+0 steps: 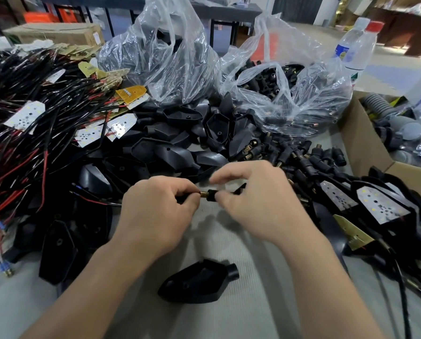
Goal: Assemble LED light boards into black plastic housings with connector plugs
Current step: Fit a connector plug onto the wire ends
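A single black housing (199, 282) lay nearest the person on the grey counter (214, 241), between the two forearms, its round neck turned to the right and away. Just beyond the housing, both hands held one connector plug (210, 195) clear of the cloth. The left hand (155, 211) pinched its brass threaded end and the right hand (260, 204) had its fingers (229, 199) closed on the black body. The plug's long axis ran level from left to right, thread toward the left. Seating it would likely mean bringing it back toward the housing's neck, which lay closer to the right hand.

Farther beyond the housing lay a heap of loose housings (170, 148), with wired LED boards (26, 116) to its left. Beyond these stood clear plastic bags (170, 57) and bottles (358, 45).
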`<action>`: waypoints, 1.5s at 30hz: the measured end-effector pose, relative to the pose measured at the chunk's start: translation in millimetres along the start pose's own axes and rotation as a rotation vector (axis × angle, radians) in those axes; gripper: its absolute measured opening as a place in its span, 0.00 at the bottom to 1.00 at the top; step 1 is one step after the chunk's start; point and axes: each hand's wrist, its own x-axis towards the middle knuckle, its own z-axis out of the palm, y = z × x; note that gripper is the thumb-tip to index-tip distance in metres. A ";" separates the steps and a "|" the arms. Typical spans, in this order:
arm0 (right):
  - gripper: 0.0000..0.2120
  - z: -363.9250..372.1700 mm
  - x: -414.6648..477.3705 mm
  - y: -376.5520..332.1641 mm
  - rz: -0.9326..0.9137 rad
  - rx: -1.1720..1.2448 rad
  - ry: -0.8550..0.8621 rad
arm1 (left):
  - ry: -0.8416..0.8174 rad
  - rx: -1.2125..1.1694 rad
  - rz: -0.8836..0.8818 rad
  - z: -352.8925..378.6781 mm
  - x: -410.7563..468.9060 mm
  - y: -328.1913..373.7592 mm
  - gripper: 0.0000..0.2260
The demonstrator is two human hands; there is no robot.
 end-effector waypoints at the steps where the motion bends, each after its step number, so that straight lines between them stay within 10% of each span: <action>1: 0.10 4.8 -0.6 -3.6 -0.030 -0.077 -0.044 | 0.004 0.008 0.009 0.3 0.4 -0.3 0.02; 23: 0.10 9.7 3.1 4.4 0.070 -0.083 0.007 | 0.018 -0.017 -0.010 6.3 0.5 7.6 0.05; 27: 0.29 -6.9 1.7 14.5 0.148 -0.281 -0.147 | 0.003 -0.058 -0.017 0.1 3.1 -5.6 0.10; 33: 0.17 -4.0 4.6 16.1 0.106 -0.252 0.061 | -0.044 -0.051 0.048 2.7 4.9 -6.9 0.12; 45: 0.24 6.4 3.0 4.2 -0.091 -0.349 0.319 | 0.030 -0.398 0.047 -0.7 -0.5 0.5 0.14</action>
